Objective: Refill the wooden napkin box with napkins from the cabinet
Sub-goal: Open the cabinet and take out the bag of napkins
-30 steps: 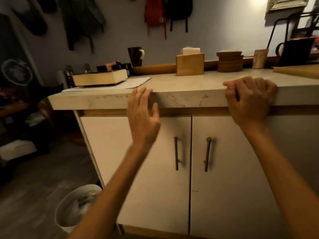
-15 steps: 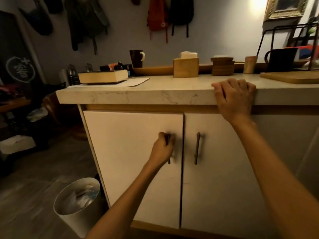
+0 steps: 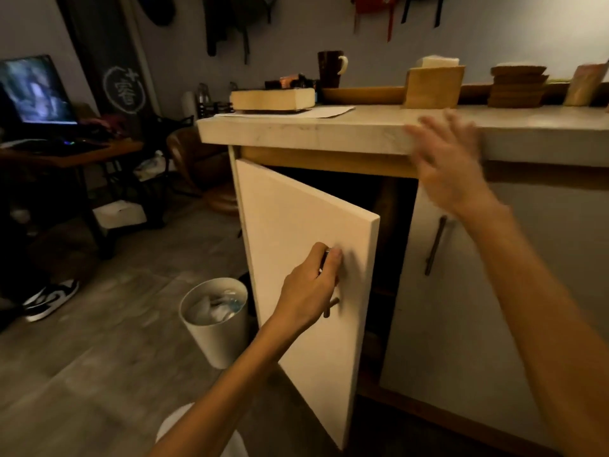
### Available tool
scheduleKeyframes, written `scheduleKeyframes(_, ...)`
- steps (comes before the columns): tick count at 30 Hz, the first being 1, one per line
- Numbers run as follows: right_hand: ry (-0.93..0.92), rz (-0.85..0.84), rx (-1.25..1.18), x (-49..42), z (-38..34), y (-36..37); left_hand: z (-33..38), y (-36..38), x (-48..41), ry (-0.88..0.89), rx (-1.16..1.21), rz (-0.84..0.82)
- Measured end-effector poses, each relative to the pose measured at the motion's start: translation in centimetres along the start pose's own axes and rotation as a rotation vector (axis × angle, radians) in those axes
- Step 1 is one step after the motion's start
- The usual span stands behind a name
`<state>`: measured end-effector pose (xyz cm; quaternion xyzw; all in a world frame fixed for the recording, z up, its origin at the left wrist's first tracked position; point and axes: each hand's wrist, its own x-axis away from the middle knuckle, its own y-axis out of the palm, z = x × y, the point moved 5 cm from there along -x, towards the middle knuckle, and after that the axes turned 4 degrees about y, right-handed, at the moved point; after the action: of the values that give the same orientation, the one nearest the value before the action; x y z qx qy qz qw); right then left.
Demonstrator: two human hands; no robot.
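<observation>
The wooden napkin box (image 3: 433,86) stands on the marble counter (image 3: 329,135) near the back, with a few white napkins (image 3: 436,61) sticking out of its top. Below the counter, the left cabinet door (image 3: 296,232) is swung partly outward. My left hand (image 3: 311,288) is shut on its metal door handle (image 3: 331,306). The cabinet's inside (image 3: 392,232) is dark and I cannot make out its contents. My right hand (image 3: 443,163) hovers blurred in front of the counter edge with fingers spread, holding nothing. The right cabinet door (image 3: 468,308) is closed.
A white waste bin (image 3: 216,324) with rubbish stands on the floor just left of the open door. On the counter sit a thick book (image 3: 273,98) on paper, a dark mug (image 3: 331,72), a wooden tray (image 3: 362,94) and stacked coasters (image 3: 517,85). A desk with a monitor (image 3: 36,90) is at left.
My left hand went from the counter edge to the left door handle and pulled the door partly open. My right hand lifted off the counter edge. The view turned left.
</observation>
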<state>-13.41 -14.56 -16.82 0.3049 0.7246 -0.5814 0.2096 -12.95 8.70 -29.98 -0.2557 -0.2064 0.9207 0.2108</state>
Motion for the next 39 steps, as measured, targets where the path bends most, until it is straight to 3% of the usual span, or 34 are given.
scheduleKeyframes(2, -0.195, -0.27, -0.328, 1.3, -7.1, 5.2, -0.6, -1.7, 1.3, -0.034, 0.039, 0.004)
scheduleKeyframes(4, -0.229, -0.543, -0.663, 3.1, -13.3, 9.3, -1.3, -4.1, 2.7, -0.119, 0.085, -0.014)
scheduleKeyframes(5, -0.203, -0.625, -0.883, 4.1, -15.7, 10.5, -1.8, -5.6, 3.4, -0.18, 0.105, -0.017)
scheduleKeyframes(7, -0.173, -0.59, -1.141, 5.5, -19.4, 11.8, -2.0, -9.4, 4.5, -0.284, 0.096, 0.003)
scheduleKeyframes(10, -0.264, -0.485, -0.965, 5.8, -24.2, 12.4, -0.2, -15.0, 5.3, -0.278, -0.017, 0.088)
scheduleKeyframes(13, -0.447, -0.573, -0.744, 4.0, -28.0, 14.2, 1.5, -19.7, 4.7, -0.367, -0.408, 0.028)
scheduleKeyframes(17, -0.447, -0.58, -0.768, 1.1, -30.5, 17.2, -1.2, -25.6, 3.2, -0.536, -0.858, -0.026)
scheduleKeyframes(21, -0.471, -0.636, -0.664, 1.3, -31.6, 19.2, -3.4, -27.4, 1.7, -0.601, -1.071, 0.191)
scheduleKeyframes(24, -0.355, -0.582, -0.621, 2.4, -28.4, 20.7, -5.2, -25.9, 0.2, -0.597, -1.282, 0.349)
scheduleKeyframes(28, -0.225, -0.731, -0.32, 5.9, -20.2, 25.6, -8.1, -23.5, -3.3, -0.496, -1.369, 0.486)
scheduleKeyframes(33, 0.051, -0.867, -0.1, 8.6, -8.9, 29.2, -9.4, -20.4, -9.3, -0.375, -1.341, 0.433)
scheduleKeyframes(39, 0.152, -0.759, 0.127, 9.0, -1.4, 30.8, -10.6, -20.0, -9.9, -0.253, -1.527, 0.518)
